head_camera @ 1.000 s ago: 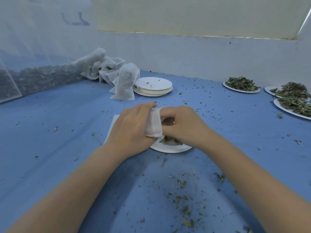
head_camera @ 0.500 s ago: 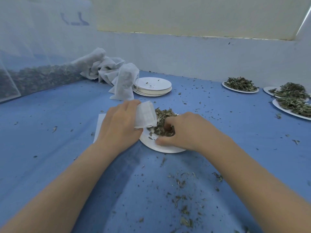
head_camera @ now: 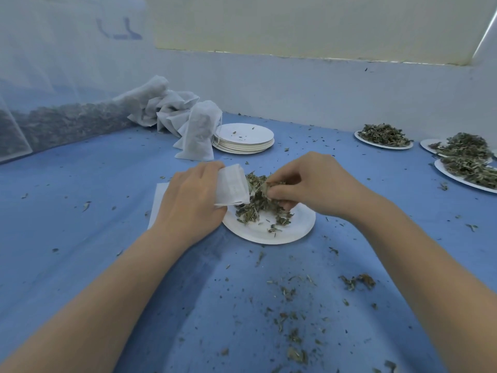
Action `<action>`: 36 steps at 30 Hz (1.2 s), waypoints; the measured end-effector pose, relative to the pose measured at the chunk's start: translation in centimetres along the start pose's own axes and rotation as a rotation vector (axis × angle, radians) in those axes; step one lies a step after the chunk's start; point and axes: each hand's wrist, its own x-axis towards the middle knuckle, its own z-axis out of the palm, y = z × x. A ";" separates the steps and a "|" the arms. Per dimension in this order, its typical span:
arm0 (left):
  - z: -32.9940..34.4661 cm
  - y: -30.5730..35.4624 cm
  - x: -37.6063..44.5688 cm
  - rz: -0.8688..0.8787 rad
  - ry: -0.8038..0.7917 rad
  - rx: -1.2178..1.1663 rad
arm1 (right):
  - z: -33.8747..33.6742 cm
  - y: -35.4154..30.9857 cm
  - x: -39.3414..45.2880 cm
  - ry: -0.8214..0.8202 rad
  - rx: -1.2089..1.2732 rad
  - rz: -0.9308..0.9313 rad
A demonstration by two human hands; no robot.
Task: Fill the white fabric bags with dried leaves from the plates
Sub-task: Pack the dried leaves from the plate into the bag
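i see my left hand (head_camera: 192, 201) curled round the mouth of a white fabric bag (head_camera: 232, 185), which sits at the left rim of the white plate (head_camera: 295, 227) on the blue table (head_camera: 80, 211). my right hand (head_camera: 309, 184) pinches a clump of dried leaves (head_camera: 258, 203) just above the plate's pile — fingertips closed on it, right beside the bag's opening. filled bags (head_camera: 200, 133) lean by a stack of empty plates (head_camera: 246, 138) further back.

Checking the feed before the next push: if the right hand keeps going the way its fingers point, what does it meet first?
The right hand, pinching leaves, points left toward the bag held by the left hand. It would likely meet the bag's mouth first, though depth is unclear.
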 end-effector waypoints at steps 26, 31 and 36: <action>-0.8 2.3 -0.4 -0.026 -0.045 -0.322 | 3.1 -1.2 -0.3 0.166 -0.001 -0.305; -0.6 2.6 -0.5 0.051 -0.053 -0.310 | 4.1 -1.8 -0.2 0.026 -0.160 -0.274; -1.0 2.7 -0.6 0.058 -0.079 -0.338 | 3.1 -1.3 -0.1 -0.067 -0.057 -0.260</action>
